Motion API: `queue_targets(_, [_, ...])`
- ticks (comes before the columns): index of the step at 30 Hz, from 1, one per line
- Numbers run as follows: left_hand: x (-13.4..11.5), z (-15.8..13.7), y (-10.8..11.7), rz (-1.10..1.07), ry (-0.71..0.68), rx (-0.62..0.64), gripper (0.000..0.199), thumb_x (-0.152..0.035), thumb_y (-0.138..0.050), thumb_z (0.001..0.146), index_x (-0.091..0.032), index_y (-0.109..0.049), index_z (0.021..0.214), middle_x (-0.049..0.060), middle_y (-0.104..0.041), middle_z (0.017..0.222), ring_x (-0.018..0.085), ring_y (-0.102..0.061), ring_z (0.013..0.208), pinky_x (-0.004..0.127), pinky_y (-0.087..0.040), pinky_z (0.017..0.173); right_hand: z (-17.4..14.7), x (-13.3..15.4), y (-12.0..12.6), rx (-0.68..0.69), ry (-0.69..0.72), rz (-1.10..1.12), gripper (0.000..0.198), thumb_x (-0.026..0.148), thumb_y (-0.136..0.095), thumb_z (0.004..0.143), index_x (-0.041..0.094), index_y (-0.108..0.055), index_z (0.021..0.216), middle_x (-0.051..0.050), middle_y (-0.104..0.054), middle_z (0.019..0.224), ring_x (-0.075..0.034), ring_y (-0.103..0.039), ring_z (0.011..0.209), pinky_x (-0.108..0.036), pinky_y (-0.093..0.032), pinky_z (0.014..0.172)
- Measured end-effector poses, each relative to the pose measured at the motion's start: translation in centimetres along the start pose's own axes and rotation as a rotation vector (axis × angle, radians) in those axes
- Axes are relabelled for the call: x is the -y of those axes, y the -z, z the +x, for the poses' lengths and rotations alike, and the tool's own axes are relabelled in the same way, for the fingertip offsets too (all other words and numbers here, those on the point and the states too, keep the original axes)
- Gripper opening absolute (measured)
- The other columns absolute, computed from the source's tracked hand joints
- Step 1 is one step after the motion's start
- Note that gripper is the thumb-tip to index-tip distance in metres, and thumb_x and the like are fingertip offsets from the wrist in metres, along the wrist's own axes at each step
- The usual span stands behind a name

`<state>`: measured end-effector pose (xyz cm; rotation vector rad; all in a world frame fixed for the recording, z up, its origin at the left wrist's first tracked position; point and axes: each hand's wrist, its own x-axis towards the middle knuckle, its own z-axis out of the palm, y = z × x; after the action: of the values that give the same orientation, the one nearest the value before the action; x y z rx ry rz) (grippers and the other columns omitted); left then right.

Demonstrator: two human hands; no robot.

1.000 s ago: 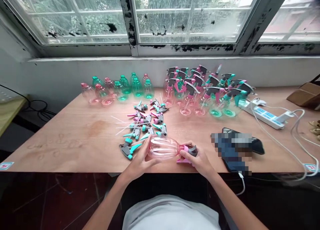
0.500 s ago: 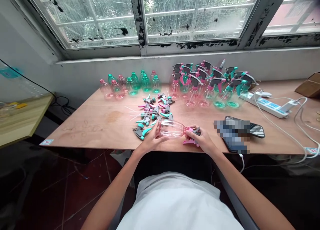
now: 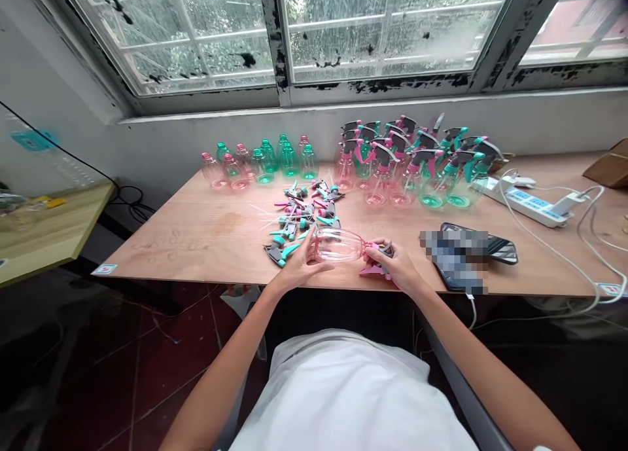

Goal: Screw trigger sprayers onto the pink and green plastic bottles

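Observation:
A clear pink spray bottle (image 3: pixel 339 245) lies sideways between my hands above the table's front edge. My left hand (image 3: pixel 300 262) is closed around its base end. At the neck, my right hand (image 3: pixel 395 262) grips a pink and grey trigger spray head (image 3: pixel 377 270); the fingers partly hide where head and neck meet. Close behind my left hand lies a pile of loose trigger spray heads (image 3: pixel 299 215) in pink, green and grey, with thin clear tubes sticking out to the left.
Several headless pink and green bottles (image 3: pixel 265 160) stand at the back left. Bottles with spray heads (image 3: pixel 407 169) crowd the back right. Beside them are a white power strip (image 3: pixel 527 202) with cables, two phones (image 3: pixel 456 258) and a cardboard box (image 3: pixel 608 166).
The whole view has shifted slightly. Both hands keep hold of the bottle and spray head, with only a small change in the right fingers at the neck.

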<state>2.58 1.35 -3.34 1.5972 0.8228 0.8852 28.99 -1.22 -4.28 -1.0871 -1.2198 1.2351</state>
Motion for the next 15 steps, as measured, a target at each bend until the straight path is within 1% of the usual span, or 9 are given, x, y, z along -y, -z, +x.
queue_targets(2, [0.15, -0.01, 0.05, 0.009, 0.007, -0.008, 0.109, -0.04, -0.077, 0.084, -0.027, -0.001, 0.162, 0.016, -0.029, 0.165, 0.036, -0.042, 0.145, 0.049, -0.04, 0.116, -0.05, 0.12, -0.11, 0.005, 0.007, -0.005, 0.041, 0.053, -0.083, 0.075, 0.018, -0.067, 0.089, -0.002, -0.074, 0.071, -0.019, -0.068, 0.065, -0.029, -0.058, 0.062])
queue_targets(3, [0.17, -0.01, 0.09, 0.016, 0.008, -0.007, 0.105, -0.041, -0.075, 0.086, -0.027, -0.003, 0.162, 0.016, -0.029, 0.165, 0.036, -0.043, 0.144, 0.05, -0.039, 0.116, -0.08, 0.19, -0.18, 0.006, 0.009, -0.008, 0.041, 0.052, -0.082, 0.075, 0.018, -0.067, 0.089, -0.002, -0.073, 0.072, -0.019, -0.068, 0.067, -0.03, -0.058, 0.063])
queue_targets(6, [-0.08, -0.08, 0.23, 0.04, 0.002, 0.011, 0.1, -0.039, -0.074, 0.087, -0.028, -0.009, 0.162, 0.014, -0.038, 0.161, 0.035, -0.043, 0.145, 0.051, -0.037, 0.118, -0.1, 0.46, -0.38, 0.004, 0.009, -0.009, 0.04, 0.053, -0.08, 0.078, 0.017, -0.067, 0.091, -0.002, -0.073, 0.073, -0.019, -0.068, 0.066, -0.031, -0.059, 0.063])
queue_targets(9, [-0.49, -0.22, 0.29, 0.057, -0.01, 0.029, 0.103, -0.034, -0.076, 0.086, -0.03, -0.007, 0.162, 0.013, -0.044, 0.157, 0.032, -0.046, 0.142, 0.049, -0.037, 0.118, -0.03, 0.76, -0.51, 0.003, 0.0, -0.007, 0.039, 0.053, -0.08, 0.078, 0.018, -0.067, 0.089, -0.002, -0.074, 0.071, -0.019, -0.068, 0.063, -0.03, -0.058, 0.061])
queue_targets(11, [-0.62, -0.3, 0.32, 0.069, -0.014, 0.029, 0.105, -0.032, -0.077, 0.085, -0.03, -0.005, 0.162, 0.013, -0.045, 0.157, 0.031, -0.045, 0.144, 0.048, -0.035, 0.12, 0.01, 0.89, -0.55, 0.002, -0.005, -0.003, 0.038, 0.052, -0.08, 0.078, 0.018, -0.067, 0.089, -0.002, -0.074, 0.071, -0.019, -0.068, 0.063, -0.03, -0.057, 0.062])
queue_targets(13, [-0.52, -0.34, 0.36, 0.082, -0.01, 0.024, 0.108, -0.032, -0.078, 0.084, -0.029, -0.004, 0.162, 0.013, -0.044, 0.158, 0.032, -0.039, 0.147, 0.047, -0.032, 0.121, 0.03, 0.91, -0.54, 0.001, -0.01, 0.001, 0.037, 0.05, -0.081, 0.078, 0.018, -0.067, 0.09, -0.001, -0.074, 0.071, -0.019, -0.068, 0.064, -0.03, -0.057, 0.063])
queue_targets(15, [-0.29, -0.36, 0.41, 0.095, 0.003, 0.017, 0.108, -0.033, -0.078, 0.084, -0.03, -0.002, 0.162, 0.013, -0.04, 0.16, 0.032, -0.038, 0.148, 0.047, -0.033, 0.121, 0.03, 0.85, -0.51, 0.002, -0.015, 0.005, 0.036, 0.049, -0.081, 0.078, 0.018, -0.067, 0.091, -0.001, -0.074, 0.071, -0.018, -0.068, 0.065, -0.03, -0.056, 0.064])
